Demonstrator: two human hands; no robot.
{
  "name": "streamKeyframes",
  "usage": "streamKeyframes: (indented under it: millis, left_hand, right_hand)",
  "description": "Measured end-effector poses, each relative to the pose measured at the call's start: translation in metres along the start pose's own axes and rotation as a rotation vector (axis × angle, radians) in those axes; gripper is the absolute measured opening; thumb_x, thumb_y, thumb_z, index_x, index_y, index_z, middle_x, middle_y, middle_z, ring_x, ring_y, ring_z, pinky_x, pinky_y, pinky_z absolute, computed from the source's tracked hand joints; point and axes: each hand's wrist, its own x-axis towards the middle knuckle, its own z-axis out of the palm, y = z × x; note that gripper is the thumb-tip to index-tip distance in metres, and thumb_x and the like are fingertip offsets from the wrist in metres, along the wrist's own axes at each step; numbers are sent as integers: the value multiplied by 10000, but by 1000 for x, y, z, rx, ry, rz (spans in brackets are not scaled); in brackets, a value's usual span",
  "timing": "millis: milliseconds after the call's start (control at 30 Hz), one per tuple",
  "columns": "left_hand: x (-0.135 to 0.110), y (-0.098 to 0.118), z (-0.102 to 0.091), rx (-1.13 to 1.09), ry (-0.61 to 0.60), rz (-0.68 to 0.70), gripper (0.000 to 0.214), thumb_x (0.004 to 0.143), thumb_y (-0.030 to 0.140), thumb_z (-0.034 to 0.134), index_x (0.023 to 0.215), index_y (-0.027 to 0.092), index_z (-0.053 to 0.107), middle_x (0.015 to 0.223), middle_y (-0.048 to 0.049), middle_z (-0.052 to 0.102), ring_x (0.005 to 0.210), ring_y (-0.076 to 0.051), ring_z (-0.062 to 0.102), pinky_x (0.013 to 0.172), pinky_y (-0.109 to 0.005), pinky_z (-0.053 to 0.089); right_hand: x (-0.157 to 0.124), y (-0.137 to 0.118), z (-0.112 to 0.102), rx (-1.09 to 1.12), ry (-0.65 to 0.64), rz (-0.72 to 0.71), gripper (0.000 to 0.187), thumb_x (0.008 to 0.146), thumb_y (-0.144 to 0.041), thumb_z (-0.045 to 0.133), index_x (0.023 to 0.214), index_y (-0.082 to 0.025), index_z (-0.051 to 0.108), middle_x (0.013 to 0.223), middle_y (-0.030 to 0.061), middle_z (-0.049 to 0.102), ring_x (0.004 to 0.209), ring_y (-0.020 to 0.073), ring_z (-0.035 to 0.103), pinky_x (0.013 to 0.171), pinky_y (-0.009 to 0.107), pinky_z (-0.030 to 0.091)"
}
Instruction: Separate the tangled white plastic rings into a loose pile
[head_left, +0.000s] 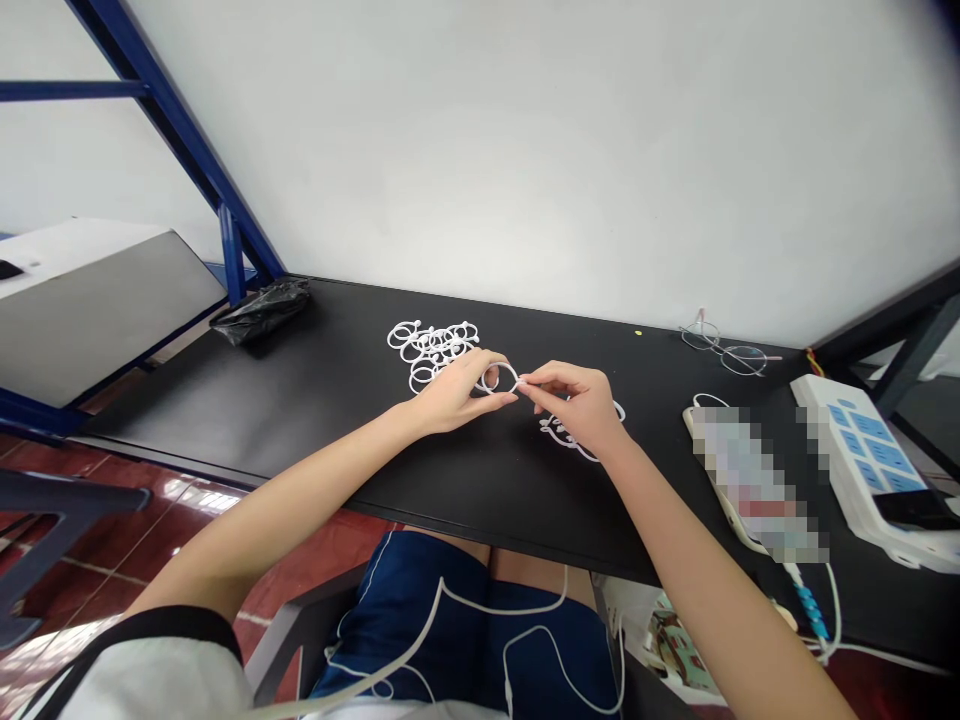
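Note:
My left hand (454, 391) and my right hand (577, 404) meet above the black table (315, 400), both pinching one white plastic ring (500, 378) between fingertips. The ring is held just over the tabletop. Behind the left hand lies a pile of several white rings (431, 345). Under and behind the right hand sit a few more white rings (559, 432), partly hidden by that hand.
A crumpled black bag (262, 311) lies at the table's back left. Wire-frame glasses (724, 347) rest near the wall at the right. A phone (754, 480) and a white power strip (870, 455) sit at the right edge. Blue steel frame (225, 215) stands at left.

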Motion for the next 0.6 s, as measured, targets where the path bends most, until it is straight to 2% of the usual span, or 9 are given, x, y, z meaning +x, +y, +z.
streamKeyframes:
  millis: [100, 200, 333, 400, 533, 600]
  left_hand:
    - [0, 1, -1, -5, -19, -4, 293, 928, 430, 525, 1054, 167, 506, 810, -32, 556, 755, -169, 543, 737, -311, 470]
    - [1, 1, -2, 17, -22, 4, 254, 934, 417, 495, 995, 170, 499, 754, -14, 519, 714, -163, 510, 710, -301, 451]
    - [2, 0, -4, 46, 8, 14, 258, 923, 433, 469, 939, 177, 500, 696, 1, 484, 690, -165, 486, 714, -311, 441]
    - [1, -1, -5, 42, 28, 35, 263, 915, 439, 463, 912, 179, 506, 678, 4, 478, 672, -163, 481, 712, -314, 440]
    - [-2, 1, -3, -5, 108, 90, 289, 917, 435, 420, 829, 180, 522, 628, 5, 477, 638, -161, 476, 695, -318, 433]
    - [-4, 4, -1, -49, 164, 93, 332, 925, 449, 396, 799, 175, 535, 624, -4, 503, 622, -158, 477, 667, -313, 422]
  right_hand:
    - [0, -1, -1, -40, -27, -25, 244, 815, -443, 699, 810, -200, 717, 777, 32, 681, 505, 122, 595, 520, 286, 496]
    - [-1, -2, -4, -212, -88, -96, 248, 897, -426, 601, 826, -206, 691, 755, 26, 670, 544, 127, 586, 571, 283, 477]
    - [-3, -5, -2, -405, -206, -120, 310, 999, -381, 404, 807, -214, 582, 679, -1, 601, 576, 128, 556, 611, 261, 425]
    - [-5, -6, 3, -455, -229, -143, 294, 1012, -351, 364, 805, -218, 525, 665, -8, 576, 567, 126, 534, 597, 250, 397]
    - [-12, -6, 19, -539, -155, -276, 304, 1018, -313, 334, 748, -219, 438, 591, -26, 508, 478, 105, 441, 518, 235, 321]
    - [-15, -4, 27, -564, -63, -369, 312, 1022, -292, 326, 733, -218, 418, 549, -39, 471, 435, 97, 391, 485, 240, 283]
